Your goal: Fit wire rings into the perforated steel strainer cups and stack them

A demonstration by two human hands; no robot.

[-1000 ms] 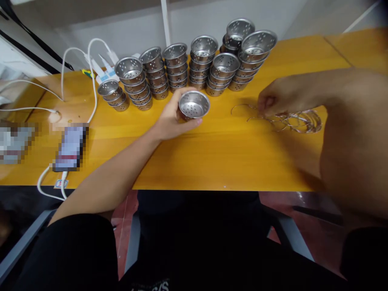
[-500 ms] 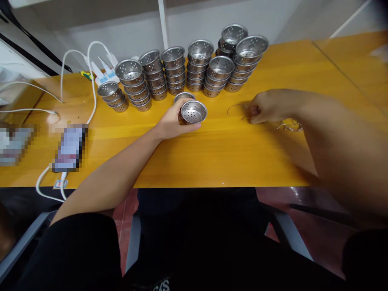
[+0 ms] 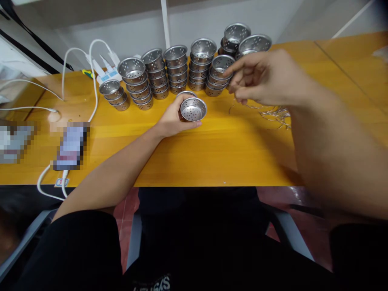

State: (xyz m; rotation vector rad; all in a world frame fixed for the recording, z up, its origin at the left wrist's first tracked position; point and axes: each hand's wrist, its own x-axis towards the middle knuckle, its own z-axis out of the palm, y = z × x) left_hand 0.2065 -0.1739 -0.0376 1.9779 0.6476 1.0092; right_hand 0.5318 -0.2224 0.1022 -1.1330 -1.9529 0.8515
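My left hand point(image 3: 172, 120) is closed around the side of a small perforated metal cup point(image 3: 194, 110), tilted so its inside faces me. Just behind that hand the rim of another cup point(image 3: 186, 93) shows, mostly hidden. My right hand point(image 3: 257, 79) hovers to the right with its index finger stretched out and the others loosely bent; I see nothing in it. Its fingertips are in front of or beside a short stack of perforated cups point(image 3: 222, 66); contact cannot be made out. Beneath it lies a tangle of thin wire pieces point(image 3: 275, 116), partly covered by my wrist.
Several stacks of perforated cups point(image 3: 176, 66) line the back of the wooden table point(image 3: 194, 161). On the left are a phone point(image 3: 71, 145) with a white cable and a power strip point(image 3: 109, 74) with plugs. A grey wall point(image 3: 194, 28) stands behind.
My right hand has lifted off the table and moved toward the cup stacks, its fingers opening and uncovering more of the wires. The left hand keeps its hold on the cup.
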